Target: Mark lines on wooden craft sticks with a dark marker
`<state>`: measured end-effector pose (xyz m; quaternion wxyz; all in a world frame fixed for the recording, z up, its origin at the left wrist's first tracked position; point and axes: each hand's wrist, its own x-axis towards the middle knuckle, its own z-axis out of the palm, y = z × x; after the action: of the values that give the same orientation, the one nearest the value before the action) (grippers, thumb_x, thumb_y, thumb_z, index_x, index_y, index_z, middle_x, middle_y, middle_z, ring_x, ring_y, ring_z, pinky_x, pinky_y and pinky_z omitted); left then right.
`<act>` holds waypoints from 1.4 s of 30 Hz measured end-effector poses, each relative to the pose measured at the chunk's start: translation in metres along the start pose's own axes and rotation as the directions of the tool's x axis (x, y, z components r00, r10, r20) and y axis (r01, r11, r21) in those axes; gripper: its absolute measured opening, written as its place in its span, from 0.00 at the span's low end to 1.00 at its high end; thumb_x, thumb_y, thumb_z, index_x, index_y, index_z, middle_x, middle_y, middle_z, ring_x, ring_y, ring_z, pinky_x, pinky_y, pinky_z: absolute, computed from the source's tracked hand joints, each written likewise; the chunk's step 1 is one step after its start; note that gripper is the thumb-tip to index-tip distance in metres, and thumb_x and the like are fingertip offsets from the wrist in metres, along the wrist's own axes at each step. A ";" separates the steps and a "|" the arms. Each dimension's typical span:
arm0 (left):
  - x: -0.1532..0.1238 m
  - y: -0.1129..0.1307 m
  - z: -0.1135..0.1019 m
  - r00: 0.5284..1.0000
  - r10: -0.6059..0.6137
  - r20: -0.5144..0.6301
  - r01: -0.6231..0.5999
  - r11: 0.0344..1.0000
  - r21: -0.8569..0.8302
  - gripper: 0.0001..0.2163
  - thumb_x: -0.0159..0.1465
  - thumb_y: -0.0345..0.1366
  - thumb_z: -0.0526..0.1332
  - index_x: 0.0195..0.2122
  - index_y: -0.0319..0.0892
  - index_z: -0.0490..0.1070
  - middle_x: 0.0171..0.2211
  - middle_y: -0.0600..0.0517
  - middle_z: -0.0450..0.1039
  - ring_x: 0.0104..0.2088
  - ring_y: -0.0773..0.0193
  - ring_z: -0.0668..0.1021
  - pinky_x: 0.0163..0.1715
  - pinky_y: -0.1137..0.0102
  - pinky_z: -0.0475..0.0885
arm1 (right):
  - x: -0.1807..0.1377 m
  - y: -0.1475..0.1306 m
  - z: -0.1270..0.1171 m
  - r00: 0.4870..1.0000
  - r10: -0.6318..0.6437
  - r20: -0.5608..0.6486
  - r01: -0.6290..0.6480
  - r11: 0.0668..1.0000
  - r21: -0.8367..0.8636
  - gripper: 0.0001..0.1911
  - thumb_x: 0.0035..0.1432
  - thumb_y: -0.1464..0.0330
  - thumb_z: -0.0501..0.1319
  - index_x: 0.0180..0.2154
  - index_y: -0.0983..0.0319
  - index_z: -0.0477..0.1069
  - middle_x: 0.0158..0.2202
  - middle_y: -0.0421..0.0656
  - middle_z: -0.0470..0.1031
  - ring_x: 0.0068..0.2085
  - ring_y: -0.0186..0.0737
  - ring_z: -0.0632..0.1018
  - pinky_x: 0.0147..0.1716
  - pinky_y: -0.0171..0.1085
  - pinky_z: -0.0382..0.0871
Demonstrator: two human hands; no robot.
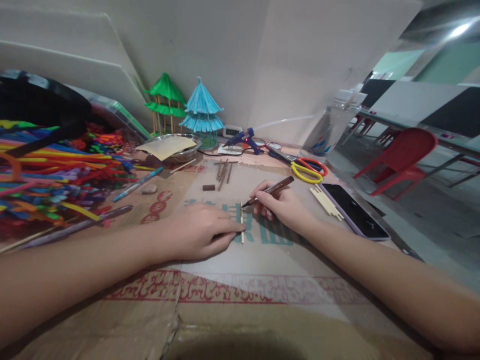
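My left hand [204, 231] lies on the cardboard sheet [232, 300], its fingertips pinching a thin pale wooden stick [242, 222] flat against it. My right hand [283, 206] grips a brown marker pen [269, 190], whose tip touches the top end of that stick. Several brown-coloured sticks [223, 172] and a short brown piece [209, 187] lie farther back. A small bundle of pale sticks [329, 201] rests to the right of my right hand.
A heap of coloured pipe cleaners [56, 170] fills the left. A smartphone [354, 211], yellow and red scissors [309, 170], a blue glue gun [243, 138], a glass bowl [172, 147], green [165, 102] and blue [202, 112] pagoda models and a plastic bottle [333, 122] stand behind. Red chairs [403, 157] are at right.
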<state>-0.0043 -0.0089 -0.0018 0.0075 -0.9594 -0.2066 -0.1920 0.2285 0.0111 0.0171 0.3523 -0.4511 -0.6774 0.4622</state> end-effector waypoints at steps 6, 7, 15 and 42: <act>0.000 0.000 -0.001 0.999 -0.034 0.028 0.034 0.999 0.002 0.13 0.70 0.36 0.53 0.48 0.47 0.77 0.34 0.52 0.79 0.32 0.64 0.79 0.30 0.70 0.68 | 0.001 0.002 0.001 1.000 -0.012 0.012 0.011 1.000 0.024 0.10 0.59 0.61 0.60 0.35 0.61 0.67 0.24 0.39 0.75 0.19 0.29 0.67 0.16 0.29 0.61; 0.000 0.000 -0.001 0.999 -0.035 0.028 0.034 0.999 0.004 0.13 0.70 0.36 0.53 0.48 0.47 0.77 0.34 0.52 0.79 0.32 0.63 0.79 0.30 0.70 0.68 | 0.001 0.002 0.001 1.000 -0.007 0.006 0.007 1.000 0.016 0.10 0.59 0.61 0.60 0.35 0.61 0.67 0.24 0.39 0.75 0.19 0.29 0.67 0.16 0.29 0.61; 0.000 0.000 -0.001 0.999 -0.035 0.021 0.035 0.999 -0.007 0.13 0.70 0.36 0.54 0.48 0.47 0.76 0.36 0.52 0.80 0.33 0.63 0.80 0.31 0.69 0.68 | 0.004 0.009 0.001 1.000 -0.002 -0.024 0.001 0.999 -0.042 0.10 0.63 0.61 0.58 0.38 0.61 0.67 0.26 0.39 0.74 0.19 0.29 0.67 0.15 0.29 0.62; 0.000 -0.002 0.001 1.000 -0.013 -0.003 0.013 1.000 -0.015 0.13 0.69 0.35 0.55 0.49 0.47 0.76 0.36 0.53 0.81 0.32 0.63 0.80 0.30 0.70 0.68 | 0.005 0.010 -0.001 0.999 0.012 -0.035 -0.014 0.997 -0.070 0.09 0.64 0.62 0.57 0.37 0.62 0.67 0.24 0.37 0.74 0.16 0.27 0.68 0.15 0.28 0.61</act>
<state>-0.0047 -0.0071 -0.0029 -0.0008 -0.9577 -0.2115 -0.1951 0.2304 0.0175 0.0087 0.3448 -0.4754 -0.6841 0.4324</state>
